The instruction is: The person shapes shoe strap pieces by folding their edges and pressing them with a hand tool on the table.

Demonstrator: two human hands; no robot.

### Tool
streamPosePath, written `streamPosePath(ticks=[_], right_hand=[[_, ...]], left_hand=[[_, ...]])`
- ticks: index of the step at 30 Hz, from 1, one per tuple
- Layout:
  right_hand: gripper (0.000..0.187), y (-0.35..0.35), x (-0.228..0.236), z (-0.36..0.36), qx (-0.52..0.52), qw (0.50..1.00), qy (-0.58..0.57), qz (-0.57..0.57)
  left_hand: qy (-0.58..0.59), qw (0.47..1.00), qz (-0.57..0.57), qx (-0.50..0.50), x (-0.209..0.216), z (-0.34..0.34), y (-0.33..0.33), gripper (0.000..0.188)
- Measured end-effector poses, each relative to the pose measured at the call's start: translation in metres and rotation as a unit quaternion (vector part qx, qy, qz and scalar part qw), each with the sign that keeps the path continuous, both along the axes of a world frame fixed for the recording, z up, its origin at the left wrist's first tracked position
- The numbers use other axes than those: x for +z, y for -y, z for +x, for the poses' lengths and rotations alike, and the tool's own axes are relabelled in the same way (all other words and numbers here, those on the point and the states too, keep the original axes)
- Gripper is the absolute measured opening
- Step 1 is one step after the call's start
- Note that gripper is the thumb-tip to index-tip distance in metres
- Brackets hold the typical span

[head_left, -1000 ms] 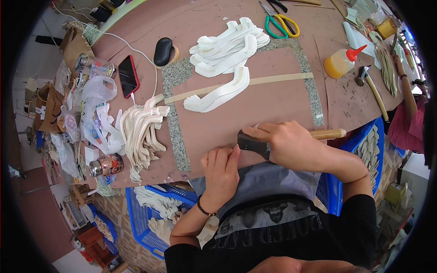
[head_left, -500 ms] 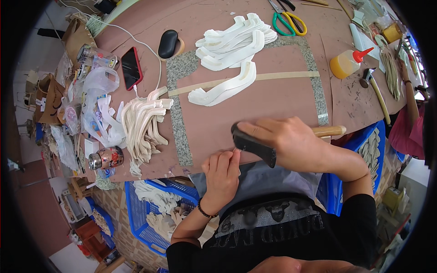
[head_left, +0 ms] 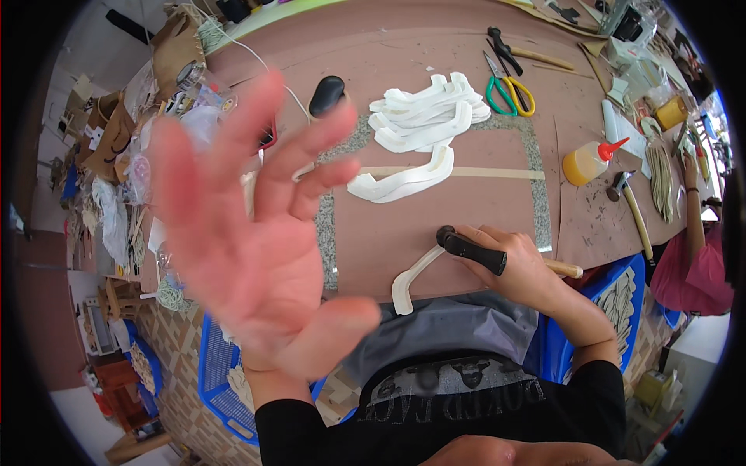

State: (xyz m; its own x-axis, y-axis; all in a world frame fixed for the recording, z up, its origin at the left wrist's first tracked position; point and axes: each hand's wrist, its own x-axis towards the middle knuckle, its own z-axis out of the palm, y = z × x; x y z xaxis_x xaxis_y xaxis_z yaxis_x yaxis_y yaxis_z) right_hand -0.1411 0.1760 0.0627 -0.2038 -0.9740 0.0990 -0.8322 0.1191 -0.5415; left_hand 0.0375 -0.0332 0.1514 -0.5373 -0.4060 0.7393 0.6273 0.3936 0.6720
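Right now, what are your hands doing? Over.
Left hand raised, open, empty. Right hand grips dark-handled tool against curved white piece at table edge. Nothing blocking it.

Left hand (head_left: 249, 248) lifted off table, fingers (head_left: 311, 140) spread, near camera.

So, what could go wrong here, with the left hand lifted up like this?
The left hand is raised, open, off the table and blocks much of the view. Only the right hand, gripping the black tool, touches the white strip, so the strip may shift. Its end overhangs the table edge and might drop.
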Motion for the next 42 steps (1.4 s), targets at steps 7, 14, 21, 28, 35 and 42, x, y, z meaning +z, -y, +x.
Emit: streamPosePath(ticks=[7, 14, 21, 28, 35, 42], right_hand=[[0.036, -0.002, 0.004, 0.003, -0.048, 0.997, 0.045, -0.036], [0.035, -0.001, -0.002, 0.002, -0.05, 0.997, 0.047, -0.032], [0.035, -0.003, -0.003, 0.005, -0.051, 0.997, 0.054, -0.018], [0.034, -0.002, -0.002, 0.006, -0.065, 0.996, 0.065, -0.01], [0.033, -0.001, -0.002, 0.005, -0.065, 0.996, 0.055, -0.018], [0.027, -0.002, -0.002, 0.005, -0.059, 0.996, 0.044, -0.044]], left_hand=[[0.029, 0.983, -0.178, 0.026, 0.056, -0.04, -0.03, 0.094], [0.032, 0.978, -0.204, 0.039, 0.077, -0.019, -0.02, 0.091], [0.052, 0.966, -0.249, 0.054, 0.076, -0.006, -0.044, 0.088], [0.082, 0.964, -0.253, 0.031, 0.091, 0.001, -0.023, 0.085], [0.068, 0.962, -0.259, 0.047, 0.094, -0.013, -0.025, 0.083], [0.062, 0.957, -0.283, 0.031, 0.121, -0.015, -0.017, 0.08]])
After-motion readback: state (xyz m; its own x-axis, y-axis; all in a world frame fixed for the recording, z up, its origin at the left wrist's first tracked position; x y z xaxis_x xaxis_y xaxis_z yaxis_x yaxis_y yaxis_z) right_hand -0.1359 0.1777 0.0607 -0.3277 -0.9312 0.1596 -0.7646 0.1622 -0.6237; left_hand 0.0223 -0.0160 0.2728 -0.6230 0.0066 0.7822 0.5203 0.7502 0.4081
